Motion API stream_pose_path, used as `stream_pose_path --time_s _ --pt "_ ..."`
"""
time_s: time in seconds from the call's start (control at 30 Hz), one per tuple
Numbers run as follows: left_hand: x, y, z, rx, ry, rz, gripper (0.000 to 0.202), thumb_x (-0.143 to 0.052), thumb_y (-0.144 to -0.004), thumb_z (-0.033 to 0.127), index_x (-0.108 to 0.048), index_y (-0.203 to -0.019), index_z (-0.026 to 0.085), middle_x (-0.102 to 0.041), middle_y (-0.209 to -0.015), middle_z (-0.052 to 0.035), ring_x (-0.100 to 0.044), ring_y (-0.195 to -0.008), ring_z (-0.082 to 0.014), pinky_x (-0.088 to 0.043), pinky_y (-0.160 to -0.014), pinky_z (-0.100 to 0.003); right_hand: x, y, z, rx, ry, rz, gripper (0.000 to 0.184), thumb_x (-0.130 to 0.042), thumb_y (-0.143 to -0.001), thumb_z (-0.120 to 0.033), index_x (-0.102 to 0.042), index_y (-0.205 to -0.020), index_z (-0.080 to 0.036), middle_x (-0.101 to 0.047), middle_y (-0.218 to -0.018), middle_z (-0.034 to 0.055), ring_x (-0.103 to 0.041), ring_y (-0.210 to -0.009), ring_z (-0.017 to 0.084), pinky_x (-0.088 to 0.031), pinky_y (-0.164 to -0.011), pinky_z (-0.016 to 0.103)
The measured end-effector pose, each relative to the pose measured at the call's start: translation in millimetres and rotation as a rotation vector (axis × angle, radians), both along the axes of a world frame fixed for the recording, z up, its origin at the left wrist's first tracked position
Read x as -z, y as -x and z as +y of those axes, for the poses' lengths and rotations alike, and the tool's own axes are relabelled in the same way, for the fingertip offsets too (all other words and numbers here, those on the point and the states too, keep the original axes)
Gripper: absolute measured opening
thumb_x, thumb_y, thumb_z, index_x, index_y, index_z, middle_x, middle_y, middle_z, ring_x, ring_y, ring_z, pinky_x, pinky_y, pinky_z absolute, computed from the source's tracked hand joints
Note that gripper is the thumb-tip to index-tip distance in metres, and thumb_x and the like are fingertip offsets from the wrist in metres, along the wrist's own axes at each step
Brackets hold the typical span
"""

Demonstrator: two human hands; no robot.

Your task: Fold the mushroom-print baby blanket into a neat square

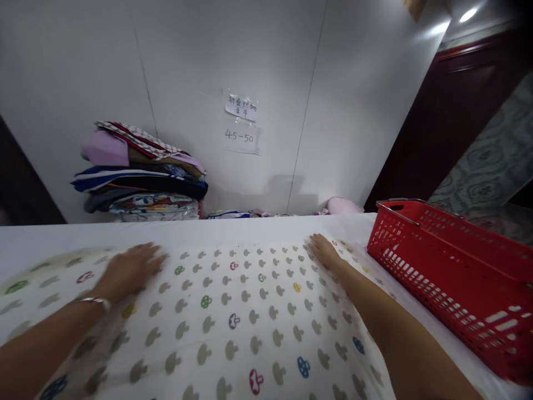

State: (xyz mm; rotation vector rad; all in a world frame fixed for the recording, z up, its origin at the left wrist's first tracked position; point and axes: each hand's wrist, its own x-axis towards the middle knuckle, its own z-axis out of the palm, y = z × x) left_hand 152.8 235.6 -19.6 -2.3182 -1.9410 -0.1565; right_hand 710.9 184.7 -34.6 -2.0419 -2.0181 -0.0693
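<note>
A white cloth printed with small mushrooms (245,311), mostly grey with some in colour, lies spread over the white table. My left hand (135,268) rests palm down on its left part, fingers stretched out and somewhat blurred; a bracelet circles that wrist. Farther right, my right hand (322,250) lies flat near the cloth's far right edge, with its fingers extended and slightly smeared. Neither hand grasps anything that I can see. The near edge of the cloth runs out of view.
A red plastic basket (449,278) with metal handles stands on the table at the right. Folded clothes (144,175) are piled beyond the far table edge on the left. A pink bundle (343,205) lies by the wall, which carries handwritten paper signs (242,138).
</note>
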Motion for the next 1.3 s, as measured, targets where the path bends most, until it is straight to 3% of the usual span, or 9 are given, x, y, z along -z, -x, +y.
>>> stream_pose_path --time_s 0.07,0.17,0.3,0.47,0.93,1.03,1.13,1.3 --pt "-1.6 -44 -7 0.098 0.057 -0.006 0.055 -0.027 -0.088 0.042 -0.047 -0.129 0.011 -0.041 -0.142 -0.0108 -0.032 -0.132 -0.0222 -0.023 -0.107 -0.037 -2.7 24 6 -0.111 0.006 0.003 0.039 -0.041 -0.091 -0.031 -0.054 -0.125 -0.017 -0.051 -0.134 0.0075 -0.038 -0.128 0.021 -0.027 -0.107 0.032" --pt "1.6 -104 -15 0.285 0.111 -0.095 0.056 -0.027 -0.089 0.05 -0.046 -0.132 0.021 -0.037 -0.145 -0.0064 -0.028 -0.135 -0.0231 -0.02 -0.109 -0.042 -7.0 60 16 -0.236 0.016 -0.013 0.03 -0.039 -0.091 -0.025 -0.063 -0.109 -0.023 -0.063 -0.116 0.0015 -0.049 -0.116 0.017 -0.03 -0.103 0.028" --pt "14.4 -144 -20 0.391 0.121 -0.185 0.055 -0.026 -0.089 0.055 -0.047 -0.131 0.026 -0.037 -0.145 -0.0054 -0.028 -0.135 -0.025 -0.021 -0.107 -0.047 -9.6 88 30 -0.214 0.031 -0.052 0.03 -0.039 -0.089 -0.019 -0.069 -0.092 -0.019 -0.066 -0.1 0.0069 -0.055 -0.1 0.02 -0.037 -0.091 0.029" --pt "24.0 -145 -21 0.404 0.096 -0.219 0.057 -0.023 -0.089 0.058 -0.045 -0.132 0.027 -0.036 -0.146 -0.0046 -0.026 -0.136 -0.0248 -0.02 -0.108 -0.046 -9.0 93 43 -0.158 0.066 -0.103 0.026 -0.043 -0.087 -0.015 -0.069 -0.091 -0.017 -0.064 -0.101 0.0107 -0.053 -0.097 0.022 -0.036 -0.085 0.03" --pt "19.8 -147 -28 0.348 0.076 -0.226 0.055 -0.026 -0.09 0.055 -0.046 -0.132 0.027 -0.037 -0.145 -0.0044 -0.026 -0.136 -0.0239 -0.018 -0.109 -0.047 -5.8 98 50 -0.08 0.031 -0.102 0.028 -0.041 -0.085 -0.009 -0.066 -0.097 -0.016 -0.061 -0.103 0.0123 -0.051 -0.102 0.024 -0.034 -0.086 0.034" --pt "20.5 -147 -27 0.345 0.076 -0.224 0.055 -0.026 -0.089 0.056 -0.045 -0.133 0.027 -0.037 -0.145 -0.0047 -0.026 -0.136 -0.0244 -0.018 -0.108 -0.047 -3.1 103 43 -0.083 0.023 -0.063 0.032 -0.04 -0.087 -0.012 -0.062 -0.109 -0.016 -0.057 -0.118 0.0133 -0.045 -0.114 0.026 -0.03 -0.096 0.038" --pt "18.9 -148 -26 0.346 0.084 -0.219 0.056 -0.027 -0.089 0.056 -0.045 -0.133 0.027 -0.036 -0.146 -0.0043 -0.027 -0.136 -0.0244 -0.019 -0.108 -0.047 1.2 111 31 -0.139 0.04 -0.024 0.037 -0.037 -0.092 -0.022 -0.051 -0.126 -0.019 -0.044 -0.137 0.0112 -0.033 -0.128 0.024 -0.022 -0.104 0.041" --pt "15.0 -150 -27 0.325 0.102 -0.21 0.057 -0.028 -0.088 0.056 -0.044 -0.134 0.027 -0.036 -0.146 -0.0036 -0.025 -0.136 -0.0242 -0.018 -0.109 -0.047 4.7 119 21 -0.251 0.151 0.023 0.043 -0.033 -0.094 -0.043 -0.043 -0.133 -0.026 -0.035 -0.146 0.0056 -0.026 -0.134 0.023 -0.022 -0.106 0.047"
